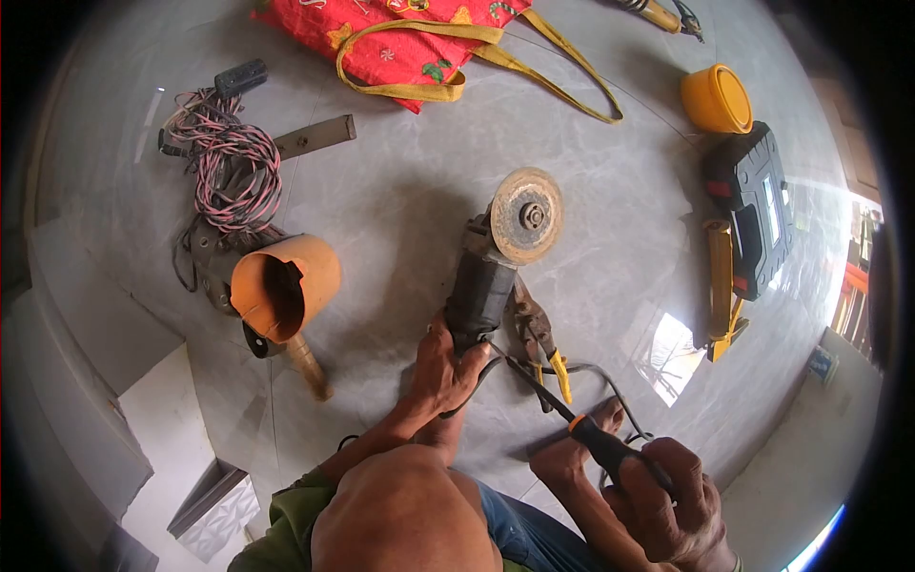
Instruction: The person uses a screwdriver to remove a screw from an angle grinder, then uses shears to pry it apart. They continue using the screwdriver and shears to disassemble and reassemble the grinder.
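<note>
An angle grinder (479, 291) with a dark body stands in the middle, its worn round disc (527, 217) at the upper end. My left hand (445, 370) is wrapped round the lower end of its body. In my right hand (667, 500), at the lower right, is a screwdriver (600, 440) with a black and orange handle. The screwdriver's shaft slants up left, its tip at the grinder's lower end beside my left thumb. Pliers (538, 334) with yellow grips lie on the floor just right of the grinder, near a dark cable.
Left on the tiled floor (381, 172) are a coiled cord (236, 176), a flat metal piece (319, 138) and an orange pipe piece (310, 276). A red bag (400, 43) lies at the top. Rightward are a yellow container (715, 98) and a black case (748, 210).
</note>
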Demonstrator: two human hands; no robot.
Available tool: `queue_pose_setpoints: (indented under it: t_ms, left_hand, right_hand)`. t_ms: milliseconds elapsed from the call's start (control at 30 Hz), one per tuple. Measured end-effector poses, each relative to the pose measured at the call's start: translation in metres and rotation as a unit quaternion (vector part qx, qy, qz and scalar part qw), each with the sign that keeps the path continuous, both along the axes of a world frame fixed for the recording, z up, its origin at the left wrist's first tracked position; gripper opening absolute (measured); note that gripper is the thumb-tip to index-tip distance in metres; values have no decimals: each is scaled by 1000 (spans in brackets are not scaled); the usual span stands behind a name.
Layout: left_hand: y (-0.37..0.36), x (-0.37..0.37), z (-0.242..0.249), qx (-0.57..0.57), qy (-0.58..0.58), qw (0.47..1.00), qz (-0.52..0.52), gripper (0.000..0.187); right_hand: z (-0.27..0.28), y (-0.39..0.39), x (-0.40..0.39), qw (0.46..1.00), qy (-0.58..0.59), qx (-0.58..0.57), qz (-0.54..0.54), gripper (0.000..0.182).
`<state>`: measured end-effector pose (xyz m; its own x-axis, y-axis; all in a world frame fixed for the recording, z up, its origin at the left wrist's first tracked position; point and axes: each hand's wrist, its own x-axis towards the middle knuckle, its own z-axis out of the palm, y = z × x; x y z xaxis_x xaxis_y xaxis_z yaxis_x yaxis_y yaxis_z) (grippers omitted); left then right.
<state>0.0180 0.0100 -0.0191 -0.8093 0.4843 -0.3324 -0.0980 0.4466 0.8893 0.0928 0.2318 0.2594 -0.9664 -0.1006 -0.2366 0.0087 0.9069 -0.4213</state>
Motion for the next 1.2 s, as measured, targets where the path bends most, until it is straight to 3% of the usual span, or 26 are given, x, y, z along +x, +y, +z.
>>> queue_pose_setpoints:
  t_ms: [133,167,233,467,533,633,700,933,1067,1133,1200]
  left_hand:
    - [-3,-1,0,-13,-37,999,-10,56]
    - [-3,-3,3,-11,-81,996,-17,64]
    - [-5,-3,4,-12,-126,992,-23,72]
    - [-2,-5,5,3,-77,997,-28,71]
    - [-3,-4,4,3,-68,997,-30,70]
    - [-4,-4,3,-18,-75,996,-35,69]
    - [0,-6,8,1,-63,998,-10,57]
    - [0,-5,7,3,-55,998,-3,68]
    - [1,-5,11,-13,-66,998,-12,72]
    - [1,-5,12,-23,-77,997,-11,72]
    - [0,-2,6,-4,-28,999,-16,71]
  right_hand:
    - [2,3,-11,998,-34,16,-45,46]
    - [0,4,-10,998,-34,15,-43,46]
    - [-6,4,-4,999,9,40,28,49]
    - [-4,12,-18,990,3,40,132,44]
    - [3,12,-27,977,-2,62,204,40]
    - [-2,10,-20,986,-14,49,160,41]
    - [-2,9,-19,992,-29,24,118,42]
    - [0,0,-9,996,-89,-4,-20,50]
    - [-1,11,-6,994,-107,15,-17,49]
    - [-1,21,-17,993,-92,11,77,46]
    - [1,23,-18,991,-126,1,35,43]
